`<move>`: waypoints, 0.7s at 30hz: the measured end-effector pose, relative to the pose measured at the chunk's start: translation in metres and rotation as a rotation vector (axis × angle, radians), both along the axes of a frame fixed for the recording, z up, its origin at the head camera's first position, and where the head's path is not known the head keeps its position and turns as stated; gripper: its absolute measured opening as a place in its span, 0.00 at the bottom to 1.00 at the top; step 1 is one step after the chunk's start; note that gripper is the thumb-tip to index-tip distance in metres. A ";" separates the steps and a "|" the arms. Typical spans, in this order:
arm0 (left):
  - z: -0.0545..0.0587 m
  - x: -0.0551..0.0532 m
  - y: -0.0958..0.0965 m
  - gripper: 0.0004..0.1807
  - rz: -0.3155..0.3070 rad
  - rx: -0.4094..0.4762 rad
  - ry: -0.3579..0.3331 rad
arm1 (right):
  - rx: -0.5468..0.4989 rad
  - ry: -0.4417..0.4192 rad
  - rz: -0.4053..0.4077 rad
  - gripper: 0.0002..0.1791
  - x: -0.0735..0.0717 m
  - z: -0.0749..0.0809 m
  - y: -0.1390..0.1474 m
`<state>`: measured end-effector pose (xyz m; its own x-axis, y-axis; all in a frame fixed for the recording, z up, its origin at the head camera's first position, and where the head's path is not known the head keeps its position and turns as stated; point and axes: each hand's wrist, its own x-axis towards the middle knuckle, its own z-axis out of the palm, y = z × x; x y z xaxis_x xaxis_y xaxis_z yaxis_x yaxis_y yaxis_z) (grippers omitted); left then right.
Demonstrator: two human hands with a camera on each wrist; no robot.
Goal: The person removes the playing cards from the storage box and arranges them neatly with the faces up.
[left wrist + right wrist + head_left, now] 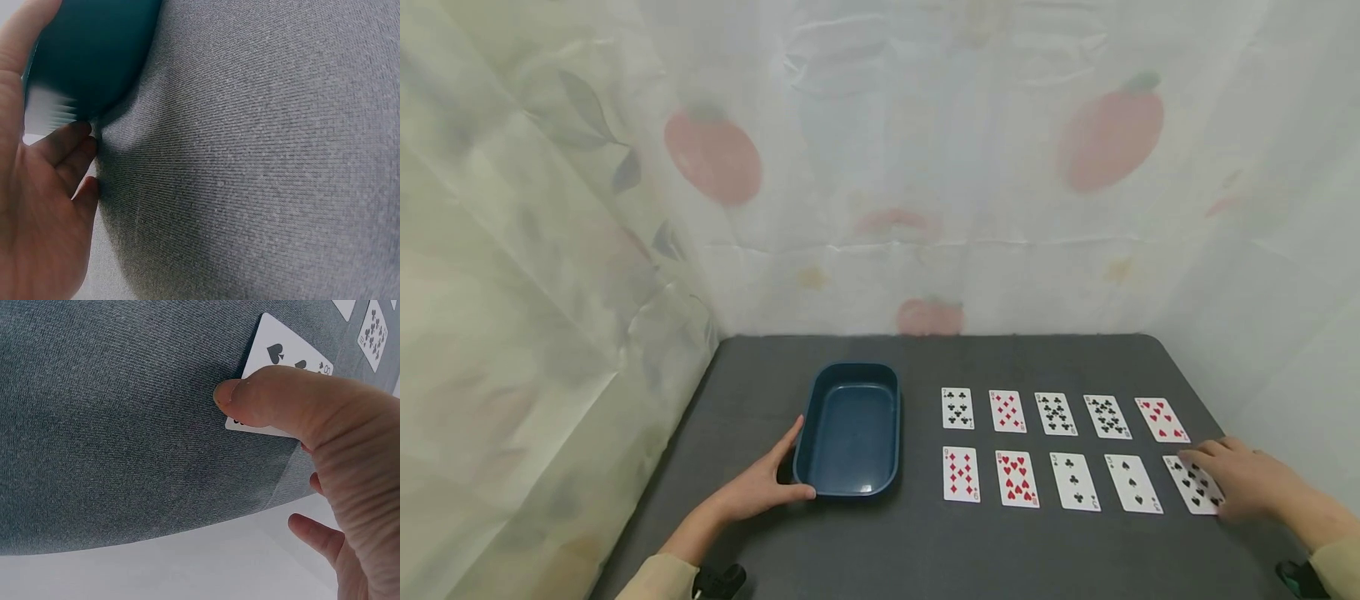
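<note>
My left hand [763, 483] rests against a dark blue rectangular tray [853, 489] at its near left corner. Its thumb lies along the near side and a finger along the left side, both fairly straight; the left wrist view shows the fingers against the outer wall of the tray [109, 56]. At the right end of the near row, my right hand [1243, 475] partly covers the eight of spades [1192, 487]. In the right wrist view the thumb crosses this card [269, 347], which looks flat on the table; whether the thumb touches it I cannot tell. The other fingers are spread away.
Playing cards lie face up in two rows right of the tray, among them a three of clubs [1075, 483] and a nine of diamonds [961, 475]. The dark grey table [962, 558] has white, fruit-printed curtains [985, 167] behind it and at both sides.
</note>
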<state>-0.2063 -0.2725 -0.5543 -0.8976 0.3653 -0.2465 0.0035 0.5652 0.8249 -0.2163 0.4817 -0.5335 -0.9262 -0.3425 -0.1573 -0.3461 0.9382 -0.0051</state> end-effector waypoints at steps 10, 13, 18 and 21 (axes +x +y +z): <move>0.000 0.000 0.000 0.60 -0.006 0.007 0.000 | -0.018 0.017 0.015 0.40 0.003 0.004 0.000; 0.000 0.000 0.000 0.60 -0.007 0.008 0.004 | -0.019 0.007 0.013 0.40 0.003 0.005 0.000; -0.001 0.000 0.000 0.60 -0.006 0.005 0.003 | -0.021 -0.011 0.001 0.41 0.004 0.007 -0.001; 0.000 0.000 0.000 0.60 -0.006 0.004 0.001 | -0.022 -0.016 -0.005 0.41 0.004 0.007 -0.001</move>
<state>-0.2066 -0.2724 -0.5548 -0.8956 0.3717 -0.2443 0.0078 0.5622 0.8270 -0.2123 0.4805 -0.5270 -0.9253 -0.3417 -0.1646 -0.3414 0.9394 -0.0312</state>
